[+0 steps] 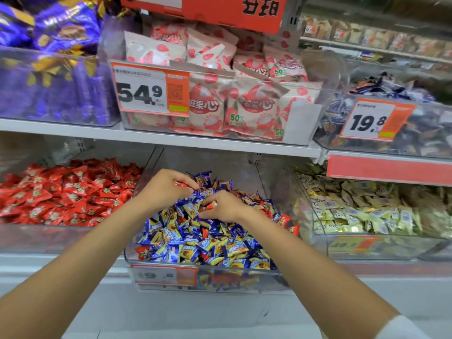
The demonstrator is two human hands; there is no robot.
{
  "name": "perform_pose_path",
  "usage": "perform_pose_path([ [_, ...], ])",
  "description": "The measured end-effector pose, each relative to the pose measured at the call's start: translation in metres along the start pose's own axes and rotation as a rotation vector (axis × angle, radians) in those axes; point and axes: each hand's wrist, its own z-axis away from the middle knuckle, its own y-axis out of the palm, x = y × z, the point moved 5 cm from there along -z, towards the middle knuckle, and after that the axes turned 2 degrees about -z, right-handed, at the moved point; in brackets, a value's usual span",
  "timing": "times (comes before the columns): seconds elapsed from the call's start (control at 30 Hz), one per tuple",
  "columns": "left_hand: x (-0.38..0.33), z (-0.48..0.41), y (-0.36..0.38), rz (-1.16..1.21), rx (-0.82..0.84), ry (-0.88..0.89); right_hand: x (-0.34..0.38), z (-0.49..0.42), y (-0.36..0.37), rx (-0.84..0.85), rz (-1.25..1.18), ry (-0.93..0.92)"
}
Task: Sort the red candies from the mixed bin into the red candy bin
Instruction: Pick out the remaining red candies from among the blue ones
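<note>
Head view: both hands reach into the mixed bin [244,280] at the middle of the lower shelf. The left grip [168,189] curls round a red candy [181,184] near the bin's back. The right grip [226,206] pinches a second red candy [212,205] mid-heap. The red candy bin [49,238] stands just beside, toward the shelf's left edge.

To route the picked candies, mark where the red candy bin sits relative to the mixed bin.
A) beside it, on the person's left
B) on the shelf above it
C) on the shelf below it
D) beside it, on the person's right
A: the red candy bin sits on the same lower shelf, just left of the mixed bin, where the left hand and right hand each hold a red candy.
</note>
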Motion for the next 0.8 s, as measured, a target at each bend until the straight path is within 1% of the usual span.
perform_pose_path([
  [0.1,0.003,0.000,-0.001,-0.011,0.001,-0.011,0.004,-0.006,0.004,0.079,0.044,-0.010],
  [0.2,0.006,0.002,0.001,-0.023,0.044,-0.003,-0.001,-0.001,-0.002,0.083,0.027,-0.035],
  [0.27,0.006,0.003,0.005,-0.037,0.093,0.025,-0.005,0.009,-0.014,0.053,-0.011,-0.041],
  [0.4,0.000,0.003,0.022,-0.168,0.255,0.113,-0.012,0.035,-0.053,-0.071,-0.160,-0.010],
  [0.47,0.000,0.004,0.039,-0.218,0.395,0.132,-0.019,0.047,-0.067,-0.132,-0.172,0.008],
  [0.5,0.002,0.005,0.049,-0.275,0.475,0.138,-0.022,0.054,-0.070,-0.145,-0.195,0.019],
  [0.57,0.007,0.005,0.067,-0.488,0.591,0.157,-0.026,0.069,-0.073,-0.145,-0.252,0.047],
  [0.63,0.008,0.003,0.071,-0.702,0.608,0.148,-0.028,0.081,-0.072,-0.128,-0.257,0.050],
  [0.67,0.007,0.002,0.071,-0.753,0.613,0.137,-0.029,0.084,-0.071,-0.125,-0.246,0.039],
  [0.73,0.007,0.000,0.071,-0.777,0.633,0.131,-0.033,0.088,-0.068,-0.124,-0.207,0.024],
  [0.8,0.008,-0.002,0.069,-0.686,0.602,0.138,-0.036,0.091,-0.068,-0.128,-0.192,0.049],
])
